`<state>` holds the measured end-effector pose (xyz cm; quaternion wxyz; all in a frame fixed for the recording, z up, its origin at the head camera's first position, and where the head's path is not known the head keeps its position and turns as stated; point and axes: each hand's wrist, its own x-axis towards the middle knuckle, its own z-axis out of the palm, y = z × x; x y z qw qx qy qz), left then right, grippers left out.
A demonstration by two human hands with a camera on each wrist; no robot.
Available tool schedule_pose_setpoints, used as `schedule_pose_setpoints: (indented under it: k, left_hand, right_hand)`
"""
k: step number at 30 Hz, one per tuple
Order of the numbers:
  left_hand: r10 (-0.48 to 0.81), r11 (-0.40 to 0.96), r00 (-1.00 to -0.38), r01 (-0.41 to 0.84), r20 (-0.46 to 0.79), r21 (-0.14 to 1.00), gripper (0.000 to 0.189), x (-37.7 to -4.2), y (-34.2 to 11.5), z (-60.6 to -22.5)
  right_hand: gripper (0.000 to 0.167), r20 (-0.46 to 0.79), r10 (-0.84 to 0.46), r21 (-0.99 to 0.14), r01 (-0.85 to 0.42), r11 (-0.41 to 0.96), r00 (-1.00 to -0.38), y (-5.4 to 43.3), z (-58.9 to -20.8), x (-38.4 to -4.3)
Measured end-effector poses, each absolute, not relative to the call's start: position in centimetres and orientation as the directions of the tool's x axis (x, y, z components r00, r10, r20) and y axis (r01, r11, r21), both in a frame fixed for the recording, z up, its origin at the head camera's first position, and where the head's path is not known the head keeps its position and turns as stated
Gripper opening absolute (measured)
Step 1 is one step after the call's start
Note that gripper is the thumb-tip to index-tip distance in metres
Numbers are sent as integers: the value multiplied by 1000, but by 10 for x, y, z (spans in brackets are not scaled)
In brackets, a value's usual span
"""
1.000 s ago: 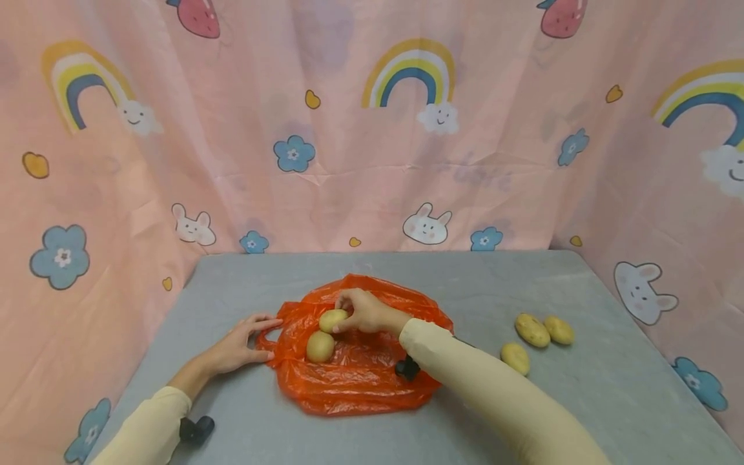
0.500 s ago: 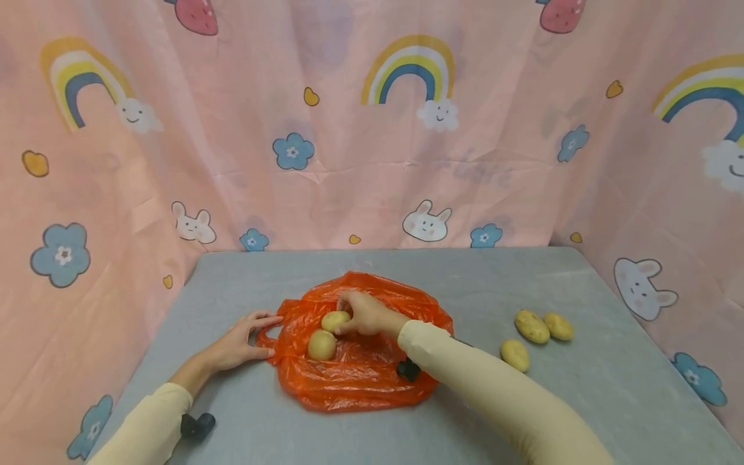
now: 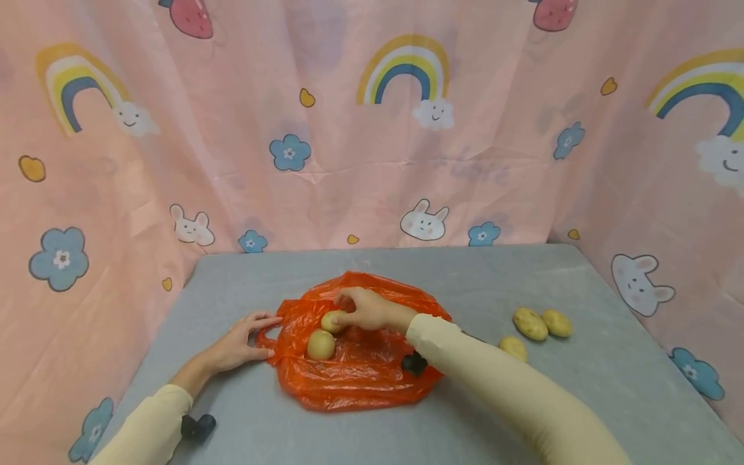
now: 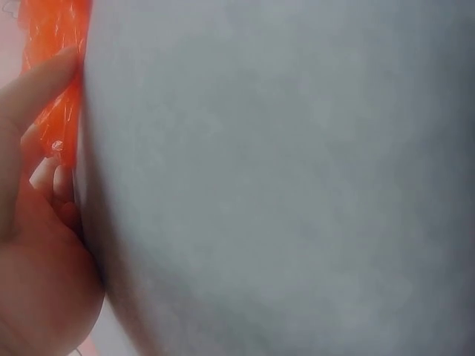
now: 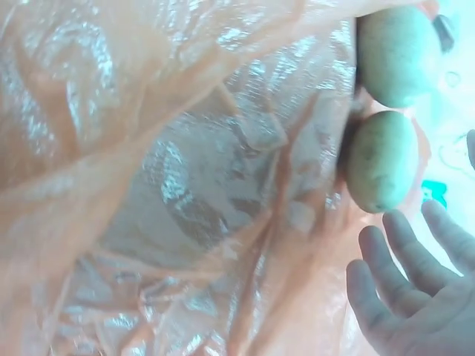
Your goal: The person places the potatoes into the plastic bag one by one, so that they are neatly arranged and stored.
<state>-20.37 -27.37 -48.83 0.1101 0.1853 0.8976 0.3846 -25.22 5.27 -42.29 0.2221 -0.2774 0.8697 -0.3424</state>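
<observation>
Two potatoes lie side by side on the red plastic bag [image 3: 349, 389], toward its handle end: a rounder one [image 3: 321, 345] in front and a partly covered one [image 3: 331, 321] behind. My right hand [image 3: 367, 311] hovers at the rear potato. In the right wrist view its spread fingers [image 5: 401, 237] stand just apart from the nearer potato [image 5: 383, 163], holding nothing. My left hand [image 3: 235, 343] rests at the bag's left end, thumb and forefinger extended and touching the two sides of the handle opening. Seen from the left wrist, the thumb [image 4: 48, 85] lies over the red film [image 4: 63, 122].
Three more potatoes sit on the grey table [image 3: 465, 278] at the right: a larger one [image 3: 530, 323], one beside it [image 3: 557, 323], and one [image 3: 514, 347] partly behind my right sleeve. A pink patterned curtain [image 3: 349, 194] encloses the back and sides.
My right hand has let go of the rear potato, its fingers parting and drawing back slightly. The left hand stays at the bag's handle.
</observation>
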Motion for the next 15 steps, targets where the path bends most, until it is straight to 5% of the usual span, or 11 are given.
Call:
schedule_pose_setpoints:
  k: [15]
  left_hand:
    - [415, 642, -908, 247, -58, 726, 65, -201, -273, -486]
  right_hand:
    - [44, -102, -643, -757, -360, 546, -759, 92, -405, -239]
